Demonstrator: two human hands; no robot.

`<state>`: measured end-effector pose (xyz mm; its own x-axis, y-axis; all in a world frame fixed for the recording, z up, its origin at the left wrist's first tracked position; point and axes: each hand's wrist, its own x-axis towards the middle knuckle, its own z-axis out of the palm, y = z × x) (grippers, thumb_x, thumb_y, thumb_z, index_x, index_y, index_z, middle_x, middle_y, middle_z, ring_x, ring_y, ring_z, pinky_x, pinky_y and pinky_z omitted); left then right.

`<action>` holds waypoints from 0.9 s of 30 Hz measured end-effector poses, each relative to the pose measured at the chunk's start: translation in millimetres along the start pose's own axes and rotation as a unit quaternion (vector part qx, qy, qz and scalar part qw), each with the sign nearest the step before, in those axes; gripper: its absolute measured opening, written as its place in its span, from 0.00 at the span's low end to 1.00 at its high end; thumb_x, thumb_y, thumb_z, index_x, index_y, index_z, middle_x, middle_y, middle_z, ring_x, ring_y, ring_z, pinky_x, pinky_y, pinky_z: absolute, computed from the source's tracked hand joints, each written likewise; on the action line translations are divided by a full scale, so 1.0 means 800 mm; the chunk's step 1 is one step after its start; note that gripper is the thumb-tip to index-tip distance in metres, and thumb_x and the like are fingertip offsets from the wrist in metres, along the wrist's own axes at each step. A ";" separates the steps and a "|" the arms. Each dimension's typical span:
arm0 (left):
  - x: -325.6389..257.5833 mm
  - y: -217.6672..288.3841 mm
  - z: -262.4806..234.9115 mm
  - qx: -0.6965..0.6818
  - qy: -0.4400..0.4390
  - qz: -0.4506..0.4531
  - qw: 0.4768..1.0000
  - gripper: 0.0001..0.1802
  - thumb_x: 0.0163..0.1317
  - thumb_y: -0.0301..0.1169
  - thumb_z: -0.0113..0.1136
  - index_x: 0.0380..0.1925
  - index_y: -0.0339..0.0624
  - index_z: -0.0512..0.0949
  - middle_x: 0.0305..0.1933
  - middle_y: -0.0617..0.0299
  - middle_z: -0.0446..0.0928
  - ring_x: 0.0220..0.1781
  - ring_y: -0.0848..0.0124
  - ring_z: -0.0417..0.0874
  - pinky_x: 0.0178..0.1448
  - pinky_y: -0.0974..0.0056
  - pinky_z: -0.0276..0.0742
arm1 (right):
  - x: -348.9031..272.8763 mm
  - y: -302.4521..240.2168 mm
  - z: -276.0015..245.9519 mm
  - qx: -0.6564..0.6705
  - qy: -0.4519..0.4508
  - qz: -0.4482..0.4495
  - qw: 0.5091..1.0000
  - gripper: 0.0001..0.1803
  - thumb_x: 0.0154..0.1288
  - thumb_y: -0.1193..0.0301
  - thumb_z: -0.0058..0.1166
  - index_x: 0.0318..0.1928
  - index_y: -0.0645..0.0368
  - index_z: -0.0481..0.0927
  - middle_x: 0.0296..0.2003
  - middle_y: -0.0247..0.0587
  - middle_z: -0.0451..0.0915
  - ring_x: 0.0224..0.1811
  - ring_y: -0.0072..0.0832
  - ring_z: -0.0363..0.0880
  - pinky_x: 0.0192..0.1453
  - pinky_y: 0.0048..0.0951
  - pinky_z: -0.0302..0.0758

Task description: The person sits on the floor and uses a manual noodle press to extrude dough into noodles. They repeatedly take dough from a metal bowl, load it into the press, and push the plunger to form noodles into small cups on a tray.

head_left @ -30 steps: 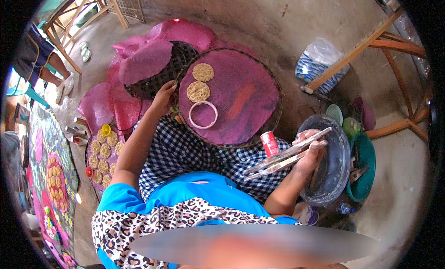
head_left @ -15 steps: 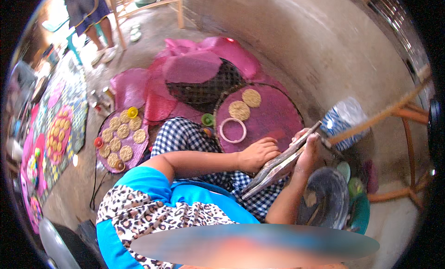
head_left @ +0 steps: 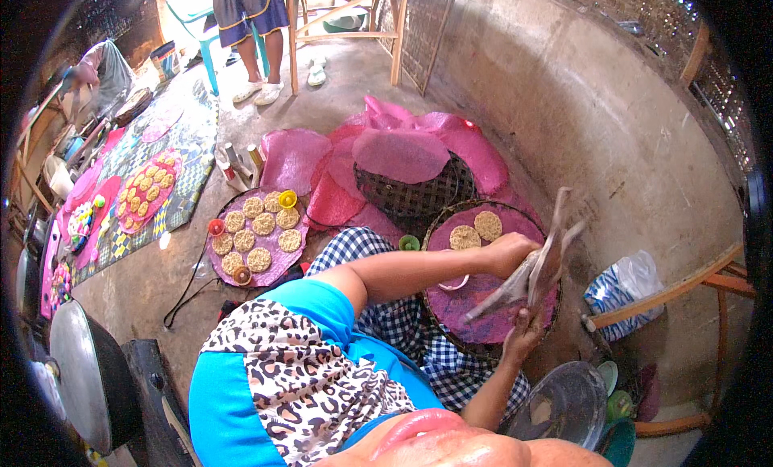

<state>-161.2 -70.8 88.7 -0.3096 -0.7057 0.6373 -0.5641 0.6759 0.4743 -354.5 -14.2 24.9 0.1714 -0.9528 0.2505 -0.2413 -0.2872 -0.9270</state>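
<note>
Over a round tray lined with pink plastic, my two hands work on worn, pale-dusted wooden slats. The slats are smeared by motion and cross at an angle. My left hand is closed at their upper left part. From below, my right hand grips their lower part, fingers upward. Two flat round dough cakes, one nearer and one farther, lie at the tray's far side. My left forearm and the slats partly cover a pale ring on the pink sheet.
Several dough cakes lie on a second tray with small colored cups. Left are a patterned mat and metal pot. Right are a dark basin, plastic bag and wooden frame. A person stands behind.
My view has shifted. The slats have swung from lying close together over my lap to standing spread above the tray. My left hand has moved from beside them onto them.
</note>
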 end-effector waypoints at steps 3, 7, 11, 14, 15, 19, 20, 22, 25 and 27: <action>0.000 -0.010 0.000 -0.127 -0.156 0.075 0.977 0.17 0.37 0.36 0.61 0.27 0.36 0.74 0.29 0.44 0.75 0.34 0.46 0.75 0.36 0.50 0.69 | 0.004 0.015 -0.020 -0.158 -0.007 -0.121 0.980 0.36 0.53 0.48 0.53 0.51 0.65 0.65 0.36 0.43 0.74 0.34 0.32 0.72 0.37 0.27 0.70; 0.002 -0.002 0.012 0.022 -0.143 0.130 0.981 0.18 0.34 0.36 0.59 0.28 0.40 0.73 0.30 0.52 0.75 0.36 0.54 0.75 0.45 0.54 0.65 | -0.010 0.003 -0.013 0.235 0.023 0.049 0.971 0.34 0.46 0.48 0.59 0.46 0.62 0.68 0.27 0.33 0.71 0.21 0.18 0.67 0.20 0.17 0.63; -0.004 0.005 0.021 0.012 -0.037 0.127 0.991 0.15 0.40 0.38 0.57 0.30 0.45 0.74 0.28 0.60 0.76 0.35 0.62 0.76 0.47 0.57 0.61 | -0.016 -0.026 0.004 0.218 0.085 0.024 0.972 0.30 0.48 0.51 0.59 0.44 0.60 0.69 0.25 0.32 0.71 0.18 0.19 0.66 0.17 0.20 0.63; -0.007 -0.003 0.028 0.019 0.015 0.141 0.990 0.16 0.40 0.37 0.57 0.32 0.45 0.75 0.29 0.62 0.76 0.36 0.63 0.76 0.47 0.58 0.60 | -0.017 -0.032 0.010 0.217 0.119 0.024 0.969 0.27 0.50 0.52 0.58 0.41 0.61 0.70 0.24 0.32 0.71 0.17 0.19 0.65 0.16 0.19 0.62; -0.007 -0.007 0.031 0.033 0.025 0.142 0.989 0.17 0.40 0.37 0.57 0.33 0.45 0.75 0.30 0.62 0.76 0.36 0.64 0.76 0.47 0.58 0.60 | -0.018 -0.031 0.008 0.226 0.120 0.030 0.966 0.26 0.51 0.52 0.57 0.38 0.62 0.71 0.24 0.33 0.71 0.17 0.18 0.65 0.16 0.19 0.61; -0.009 -0.028 0.038 0.062 0.025 0.124 0.990 0.18 0.40 0.36 0.57 0.35 0.44 0.74 0.32 0.61 0.76 0.39 0.64 0.75 0.49 0.56 0.59 | -0.022 -0.015 0.001 0.265 0.120 0.016 0.957 0.22 0.54 0.52 0.55 0.35 0.60 0.72 0.21 0.32 0.70 0.16 0.17 0.64 0.15 0.17 0.59; -0.009 -0.034 0.037 0.064 0.023 0.120 0.990 0.19 0.40 0.36 0.57 0.35 0.44 0.73 0.34 0.61 0.76 0.41 0.64 0.75 0.49 0.56 0.59 | -0.021 -0.011 -0.003 0.267 0.126 0.039 0.955 0.23 0.54 0.51 0.54 0.35 0.60 0.71 0.20 0.32 0.69 0.15 0.17 0.63 0.15 0.17 0.59; -0.009 -0.045 0.032 0.098 0.013 0.057 0.993 0.18 0.38 0.37 0.58 0.33 0.45 0.74 0.33 0.60 0.76 0.37 0.62 0.76 0.46 0.56 0.61 | -0.018 -0.007 -0.009 0.275 0.160 0.070 0.946 0.25 0.53 0.49 0.53 0.34 0.61 0.71 0.18 0.33 0.68 0.13 0.19 0.62 0.14 0.18 0.60; 0.001 -0.055 0.017 -0.060 0.093 -0.064 0.992 0.13 0.39 0.36 0.58 0.28 0.47 0.75 0.29 0.61 0.77 0.32 0.63 0.77 0.42 0.57 0.63 | -0.013 -0.010 -0.024 0.343 0.174 0.113 0.916 0.29 0.54 0.39 0.44 0.33 0.54 0.70 0.16 0.29 0.66 0.12 0.16 0.60 0.14 0.17 0.57; 0.014 -0.051 0.014 -0.411 0.180 -0.172 0.877 0.08 0.45 0.34 0.57 0.27 0.47 0.75 0.26 0.65 0.77 0.30 0.68 0.77 0.38 0.58 0.67 | -0.009 -0.014 -0.029 0.415 0.137 0.146 0.887 0.31 0.52 0.34 0.39 0.26 0.50 0.70 0.11 0.26 0.61 0.09 0.14 0.57 0.10 0.17 0.54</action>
<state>-150.4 -108.8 69.7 0.1167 -0.8850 0.4508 0.2119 0.4656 0.8592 -375.0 -6.5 40.1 -0.0488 -0.9955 -0.0817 0.5693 0.0394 -0.8212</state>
